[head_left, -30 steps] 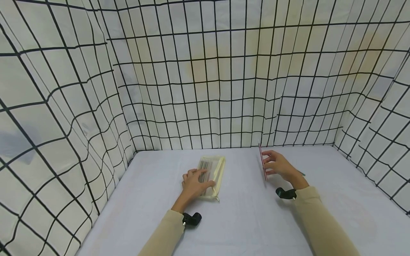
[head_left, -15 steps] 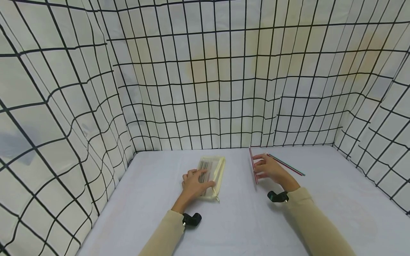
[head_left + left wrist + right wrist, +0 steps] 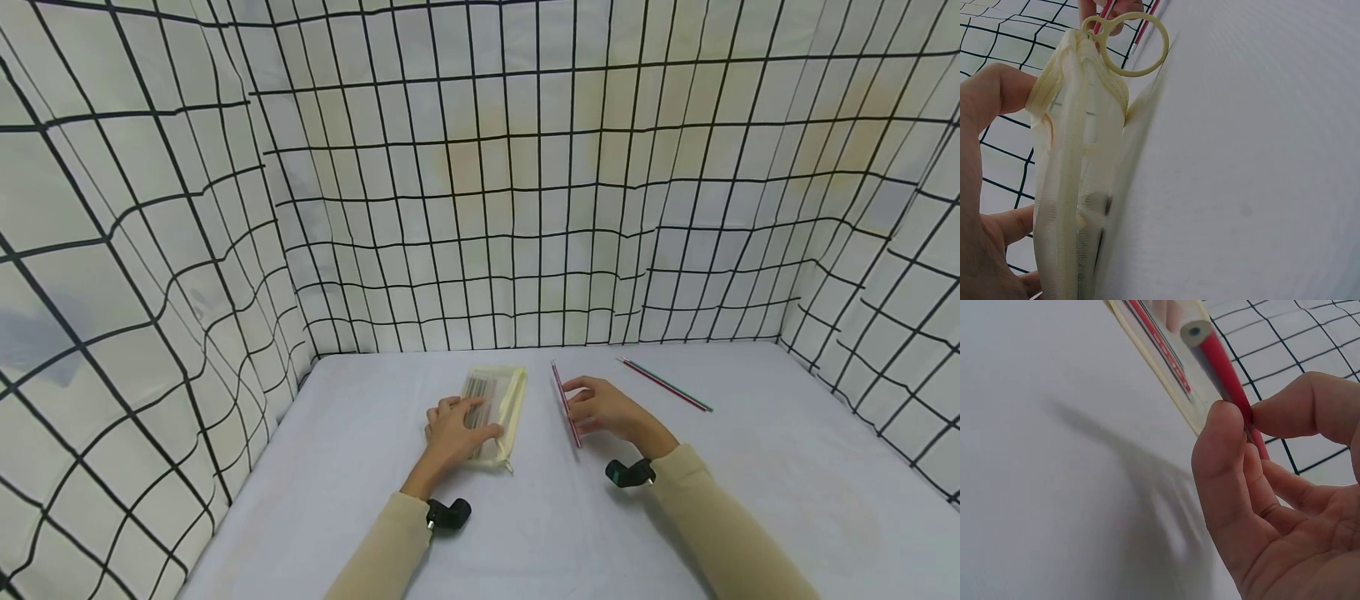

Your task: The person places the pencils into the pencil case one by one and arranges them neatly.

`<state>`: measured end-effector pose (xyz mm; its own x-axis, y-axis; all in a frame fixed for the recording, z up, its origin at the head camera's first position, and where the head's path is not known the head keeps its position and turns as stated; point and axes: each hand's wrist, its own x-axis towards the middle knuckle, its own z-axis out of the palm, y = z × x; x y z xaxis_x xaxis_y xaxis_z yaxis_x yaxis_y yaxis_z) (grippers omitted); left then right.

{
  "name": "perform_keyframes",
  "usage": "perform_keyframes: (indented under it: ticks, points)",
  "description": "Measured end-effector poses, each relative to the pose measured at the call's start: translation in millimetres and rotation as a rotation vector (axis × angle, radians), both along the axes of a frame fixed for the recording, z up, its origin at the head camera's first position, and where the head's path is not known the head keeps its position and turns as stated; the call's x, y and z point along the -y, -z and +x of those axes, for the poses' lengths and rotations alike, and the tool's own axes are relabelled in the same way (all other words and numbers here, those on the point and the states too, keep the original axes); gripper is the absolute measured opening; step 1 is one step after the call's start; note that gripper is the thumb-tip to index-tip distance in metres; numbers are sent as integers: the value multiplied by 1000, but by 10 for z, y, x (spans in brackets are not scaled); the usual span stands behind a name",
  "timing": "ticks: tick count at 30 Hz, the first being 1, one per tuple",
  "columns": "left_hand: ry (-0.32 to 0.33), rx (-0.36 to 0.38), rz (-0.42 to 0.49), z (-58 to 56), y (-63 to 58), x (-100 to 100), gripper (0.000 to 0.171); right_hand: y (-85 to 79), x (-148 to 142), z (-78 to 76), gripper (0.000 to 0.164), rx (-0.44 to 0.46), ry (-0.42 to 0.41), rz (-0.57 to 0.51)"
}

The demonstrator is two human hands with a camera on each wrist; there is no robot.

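In the head view my left hand (image 3: 452, 431) rests spread on a pale yellow see-through zipped pencil case (image 3: 512, 400) lying on the table. Its thumb and fingers press on top; several slim pencils show through the side. A yellow zipper ring (image 3: 1165, 47) sticks out at one end in the left wrist view. To the right, my right hand (image 3: 606, 408) pinches a red pencil (image 3: 561, 387) between thumb and fingers, a short way from the case. The right wrist view shows the pencil's flat end (image 3: 1197, 332) with its dark lead core.
Two more pencils, one red and one green (image 3: 678, 391), lie side by side farther back on the right. A white cloth covers the table (image 3: 540, 533). Black netting (image 3: 540, 192) over white sheeting stands at the back and both sides.
My right hand has moved left with the red pencil, toward the pencil case. The two pencils it partly hid now show fully. My left hand and the case have stayed in place.
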<state>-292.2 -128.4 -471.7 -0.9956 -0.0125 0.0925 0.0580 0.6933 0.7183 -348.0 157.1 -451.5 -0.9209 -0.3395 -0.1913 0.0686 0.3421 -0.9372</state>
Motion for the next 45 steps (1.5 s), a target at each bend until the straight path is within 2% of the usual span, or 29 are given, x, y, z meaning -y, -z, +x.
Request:
perform_keyframes:
  ticks: [9, 16, 32, 45]
  points:
    - [-1, 1, -12, -8, 8, 3, 74, 16, 253, 105, 50, 37, -9, 25]
    - [-9, 4, -25, -21, 8, 0, 76, 62, 428, 142, 50, 63, -7, -10]
    - [-4, -3, -27, -22, 7, 19, 75, 72, 755, 69, 50, 122, 52, -146]
    - [-11, -5, -19, -29, 15, 1, 74, 85, 975, 33, 56, 102, 94, -127]
